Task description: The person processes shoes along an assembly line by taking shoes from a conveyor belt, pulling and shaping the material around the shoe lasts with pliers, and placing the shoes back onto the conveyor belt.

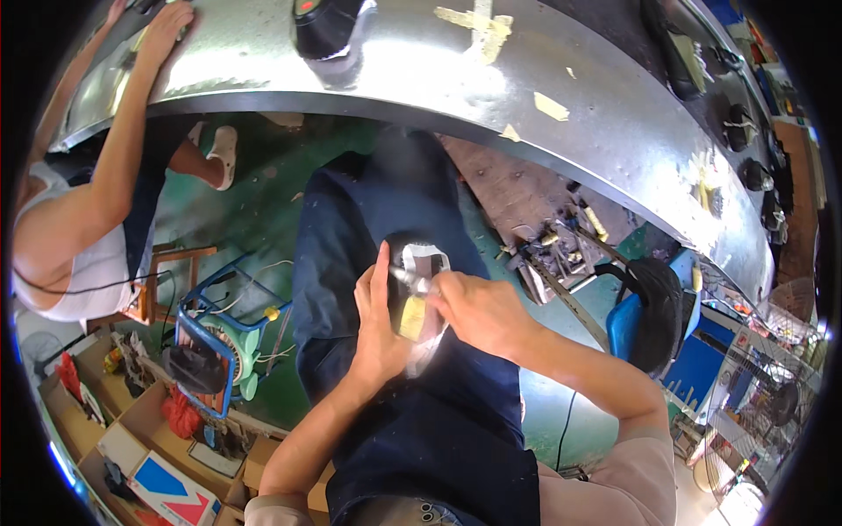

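On my lap lies what looks like a shoe (413, 317), with a dark end, a white edge band and a yellow patch. My left hand (379, 329) grips it along its left side, thumb and fingers around it, one finger pointing up. Above the shoe my right hand (482, 311) is closed, its fingertips at the middle of the shoe. A small whitish piece (419, 284) shows at those fingertips, too blurred to name. Dark blue cloth (386, 202) covers my legs beneath.
A shiny metal-topped table (403, 79) curves ahead, with a black shoe (324, 31) on it. At the left sits another person (79, 228), arms on the table. Nearby stand a blue-framed stool (206, 351), cardboard boxes (145, 412), a wooden board with tools (535, 193) and a blue chair (624, 324).
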Demonstrator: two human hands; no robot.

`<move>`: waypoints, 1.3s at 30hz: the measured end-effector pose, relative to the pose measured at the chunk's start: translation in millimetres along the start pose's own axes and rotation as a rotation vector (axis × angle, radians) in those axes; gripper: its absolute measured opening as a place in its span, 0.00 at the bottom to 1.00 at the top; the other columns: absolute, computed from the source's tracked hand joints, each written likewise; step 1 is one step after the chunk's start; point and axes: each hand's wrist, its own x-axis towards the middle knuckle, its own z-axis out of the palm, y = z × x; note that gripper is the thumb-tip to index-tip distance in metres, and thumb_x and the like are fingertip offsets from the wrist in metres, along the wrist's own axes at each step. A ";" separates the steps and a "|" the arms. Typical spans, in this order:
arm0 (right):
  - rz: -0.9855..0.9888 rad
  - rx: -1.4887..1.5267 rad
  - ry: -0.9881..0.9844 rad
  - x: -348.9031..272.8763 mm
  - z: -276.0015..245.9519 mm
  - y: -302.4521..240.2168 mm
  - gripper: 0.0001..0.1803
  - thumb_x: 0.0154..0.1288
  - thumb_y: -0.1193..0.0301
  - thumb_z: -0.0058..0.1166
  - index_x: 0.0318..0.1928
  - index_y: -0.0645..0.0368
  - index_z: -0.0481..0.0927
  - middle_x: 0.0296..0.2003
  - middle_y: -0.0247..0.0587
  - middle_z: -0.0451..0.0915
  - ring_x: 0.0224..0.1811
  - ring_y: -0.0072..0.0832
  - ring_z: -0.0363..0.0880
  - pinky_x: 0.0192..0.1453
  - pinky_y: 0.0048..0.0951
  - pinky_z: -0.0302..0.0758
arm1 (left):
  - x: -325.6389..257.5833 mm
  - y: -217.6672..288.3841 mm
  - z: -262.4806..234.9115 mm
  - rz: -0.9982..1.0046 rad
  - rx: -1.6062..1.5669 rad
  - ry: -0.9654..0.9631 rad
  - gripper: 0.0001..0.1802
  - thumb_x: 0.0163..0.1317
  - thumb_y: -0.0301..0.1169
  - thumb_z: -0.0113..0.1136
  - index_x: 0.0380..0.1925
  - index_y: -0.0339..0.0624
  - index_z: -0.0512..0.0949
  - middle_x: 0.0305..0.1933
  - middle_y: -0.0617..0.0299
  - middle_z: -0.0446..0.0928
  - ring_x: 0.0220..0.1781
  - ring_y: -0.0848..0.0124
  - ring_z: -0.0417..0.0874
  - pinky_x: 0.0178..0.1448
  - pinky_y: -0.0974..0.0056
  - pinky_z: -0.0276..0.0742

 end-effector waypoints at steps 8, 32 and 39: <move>-0.007 0.074 -0.116 2.1 -4.7 -12.0 0.17 0.84 0.58 0.55 0.49 0.61 0.75 0.31 0.47 0.86 0.31 0.47 0.88 0.33 0.44 0.82 | 1.3 -9.3 -21.8 -0.068 0.020 -0.126 0.62 0.65 0.29 0.77 0.88 0.35 0.42 0.87 0.40 0.56 0.82 0.50 0.66 0.86 0.52 0.59; 0.517 0.948 -1.097 -29.7 -38.3 15.3 0.29 0.88 0.46 0.43 0.47 0.58 0.83 0.29 0.34 0.86 0.28 0.24 0.88 0.28 0.27 0.78 | -18.3 -8.5 -13.3 -0.066 -0.485 -0.190 0.64 0.70 0.21 0.70 0.89 0.44 0.30 0.89 0.45 0.54 0.88 0.57 0.59 0.89 0.54 0.56; 0.549 0.700 -0.427 -58.3 -65.5 9.9 0.19 0.85 0.55 0.53 0.54 0.60 0.83 0.36 0.42 0.90 0.34 0.28 0.90 0.40 0.33 0.84 | 36.7 15.2 -56.0 0.122 0.091 -0.285 0.60 0.62 0.28 0.79 0.88 0.40 0.49 0.87 0.46 0.59 0.88 0.52 0.61 0.89 0.54 0.57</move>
